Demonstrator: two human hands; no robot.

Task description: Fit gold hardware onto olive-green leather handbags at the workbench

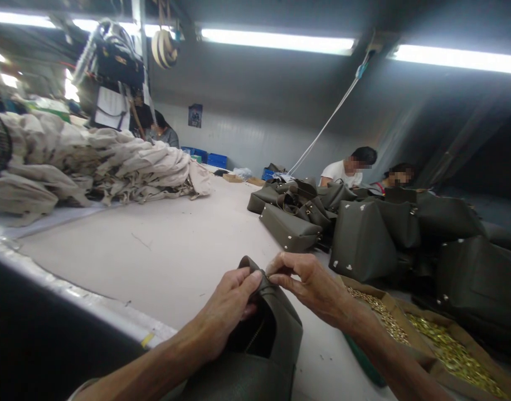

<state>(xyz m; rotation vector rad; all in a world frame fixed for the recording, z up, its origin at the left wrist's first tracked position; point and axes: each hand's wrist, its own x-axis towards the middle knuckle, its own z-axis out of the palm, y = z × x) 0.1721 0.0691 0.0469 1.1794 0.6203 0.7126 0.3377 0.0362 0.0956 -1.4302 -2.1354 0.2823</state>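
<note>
left hand (225, 312) and right hand (305, 284) are both pinching the top edge of an olive leather handbag (266, 340), fingertips nearly meeting at the opening. bag is resting on the pale worktable (155, 267) near its edge, with a cardboard tray (395, 303) of brass studs (447, 351) sitting just to its right.

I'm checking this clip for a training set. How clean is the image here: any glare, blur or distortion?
In the head view, the fluorescent ceiling tubes burn out to white glare, the wide lens bows the table edge, and the lower left falls into deep shadow; the left hand and right hand on the dark olive handbag look fairly sharp.
</note>
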